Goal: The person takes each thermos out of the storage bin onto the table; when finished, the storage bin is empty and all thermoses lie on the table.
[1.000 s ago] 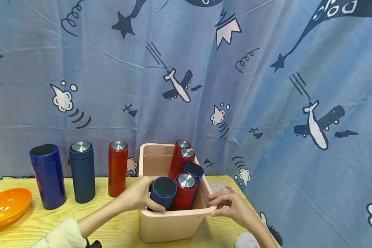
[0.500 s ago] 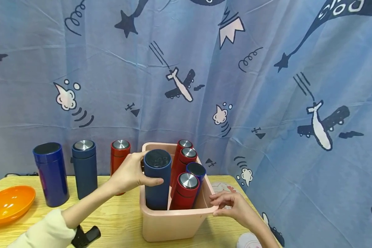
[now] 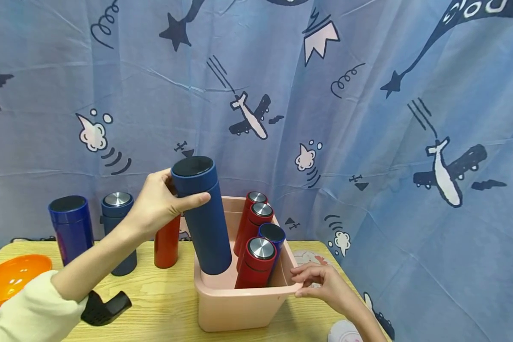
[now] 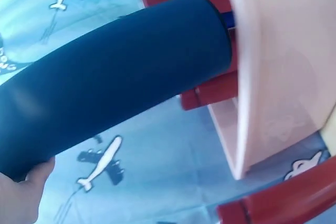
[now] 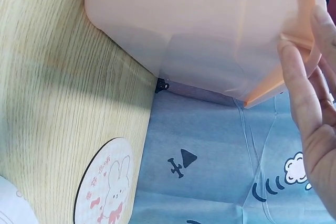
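Note:
My left hand (image 3: 160, 202) grips a dark blue thermos (image 3: 207, 228) near its black-topped lid. The thermos tilts over the pink bin (image 3: 235, 311), its base down at the level of the opening; in the left wrist view the thermos (image 4: 121, 72) slants across toward the bin's rim. My right hand (image 3: 322, 285) pinches the bin's right front rim, and in the right wrist view its fingers (image 5: 299, 82) curl at that rim. Inside the bin stand several thermoses along the right side: a red thermos (image 3: 256, 266) in front, a blue thermos (image 3: 275, 237) and more red ones behind.
Left of the bin stand a shiny blue thermos (image 3: 70, 228), a navy thermos (image 3: 119, 228) and a red thermos (image 3: 166, 244), partly hidden by my left arm. An orange bowl (image 3: 17, 278) lies at the table's left. Round coasters (image 5: 107, 187) lie right of the bin. A patterned curtain (image 3: 154, 95) hangs behind.
My left hand has lifted the dark blue thermos from low in the bin, up and to the left, and it now tilts. The right hand stays at the rim.

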`<action>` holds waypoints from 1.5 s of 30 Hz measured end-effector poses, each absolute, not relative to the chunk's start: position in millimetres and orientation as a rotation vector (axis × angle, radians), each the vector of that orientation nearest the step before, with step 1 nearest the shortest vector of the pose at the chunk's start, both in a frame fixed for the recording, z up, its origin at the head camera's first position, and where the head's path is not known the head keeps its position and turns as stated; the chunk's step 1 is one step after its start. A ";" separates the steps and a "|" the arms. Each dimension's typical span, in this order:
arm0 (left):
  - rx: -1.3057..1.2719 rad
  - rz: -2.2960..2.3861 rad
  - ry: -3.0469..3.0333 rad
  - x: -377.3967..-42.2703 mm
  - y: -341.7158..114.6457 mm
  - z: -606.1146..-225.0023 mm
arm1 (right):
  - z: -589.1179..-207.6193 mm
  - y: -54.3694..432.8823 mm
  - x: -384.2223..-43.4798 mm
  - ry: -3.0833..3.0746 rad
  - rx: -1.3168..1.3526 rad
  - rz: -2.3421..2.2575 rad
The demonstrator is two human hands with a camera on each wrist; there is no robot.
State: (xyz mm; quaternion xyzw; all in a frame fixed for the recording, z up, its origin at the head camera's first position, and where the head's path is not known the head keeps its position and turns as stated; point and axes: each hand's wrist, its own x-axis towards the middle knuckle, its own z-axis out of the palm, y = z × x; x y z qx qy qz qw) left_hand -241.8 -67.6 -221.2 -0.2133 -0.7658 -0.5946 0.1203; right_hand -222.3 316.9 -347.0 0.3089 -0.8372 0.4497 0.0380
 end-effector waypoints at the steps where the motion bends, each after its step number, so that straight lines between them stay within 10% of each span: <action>1: -0.602 -1.748 -2.236 -239.8 -70.2 -216.3 | -346.9 316.9 -222.4 -2.570 0.943 1.378; 11: -0.579 -1.594 -2.278 -225.7 -102.6 -202.0 | -343.1 317.0 -224.0 -2.583 0.915 1.362; 45: -0.755 -1.611 -2.472 -240.5 -158.6 -340.9 | -347.7 315.8 -222.6 -2.567 0.951 1.385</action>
